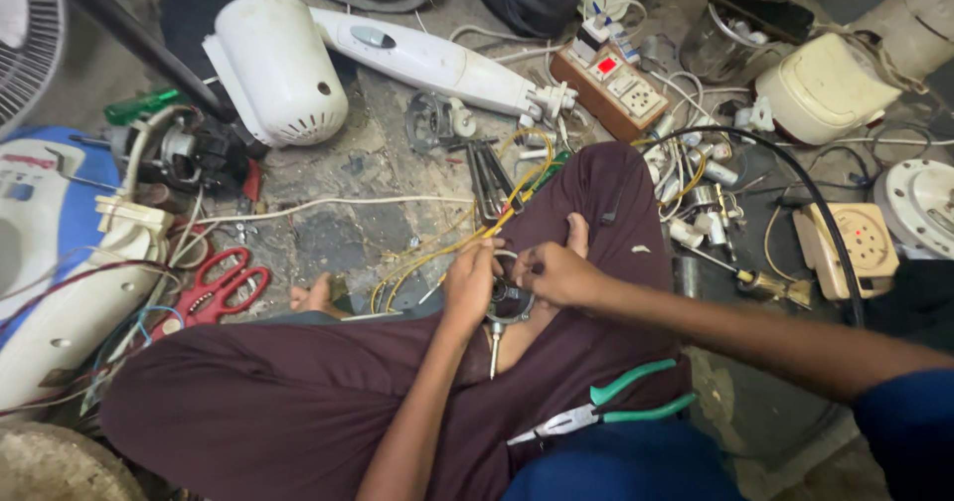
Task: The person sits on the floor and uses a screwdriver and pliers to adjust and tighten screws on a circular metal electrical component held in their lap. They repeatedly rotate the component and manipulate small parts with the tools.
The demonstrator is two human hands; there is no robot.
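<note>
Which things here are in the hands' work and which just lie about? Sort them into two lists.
In hand:
left hand
right hand
small round motor part
yellow wires

Lying about:
green-handled pliers
red scissors
white fan housing
switch board

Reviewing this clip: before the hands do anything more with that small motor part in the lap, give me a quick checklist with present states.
1. Both hands on the part: left hand and right hand grip the small motor part: ok.
2. Part supported on the lap: ok.
3. Yellow wires slack, not snagged: cannot tell.
4. Green-handled pliers within reach on the thigh: ok.
5. Red scissors away from the hands: ok.
6. Power strip switched off: cannot tell.
</note>
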